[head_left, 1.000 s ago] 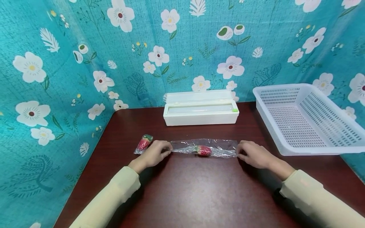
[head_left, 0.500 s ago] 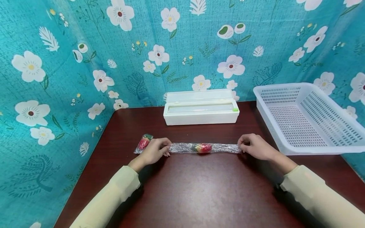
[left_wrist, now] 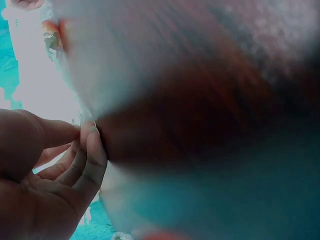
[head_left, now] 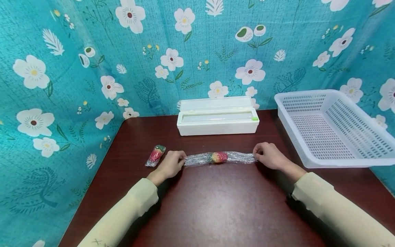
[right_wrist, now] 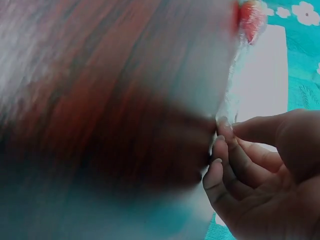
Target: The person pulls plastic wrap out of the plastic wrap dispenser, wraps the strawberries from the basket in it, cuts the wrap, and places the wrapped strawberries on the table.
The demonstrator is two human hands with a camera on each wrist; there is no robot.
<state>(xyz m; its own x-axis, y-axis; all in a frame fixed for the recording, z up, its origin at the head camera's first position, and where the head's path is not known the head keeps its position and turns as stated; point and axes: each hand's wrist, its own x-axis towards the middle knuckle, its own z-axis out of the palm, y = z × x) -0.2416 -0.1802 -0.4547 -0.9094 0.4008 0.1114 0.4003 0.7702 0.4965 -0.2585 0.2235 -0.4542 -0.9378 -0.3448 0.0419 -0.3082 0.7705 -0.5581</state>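
A red strawberry with a green and yellow top (head_left: 219, 157) lies at the middle of a long strip of clear plastic wrap (head_left: 240, 157), rolled up inside it. My left hand (head_left: 171, 163) pinches the strip's left end between thumb and fingers. At the right end my right hand (head_left: 269, 156) pinches the wrap the same way. Both wrist views show thumb and fingertips meeting on the film, with the strawberry (right_wrist: 252, 19) farther along it. Just left of my left hand rests a second strawberry (head_left: 155, 156), bundled in its own wrap.
A long white wrap dispenser box (head_left: 217, 128) with its lid raised stands at the back of the dark red table (head_left: 203, 206). To the right is a white perforated plastic basket (head_left: 322, 128). A blue flowered cloth (head_left: 197, 51) hangs behind the table.
The flat film behind the strawberry has been rolled into a narrow strip around it. The strawberry has turned, and both hands have shifted slightly, the right one inward.
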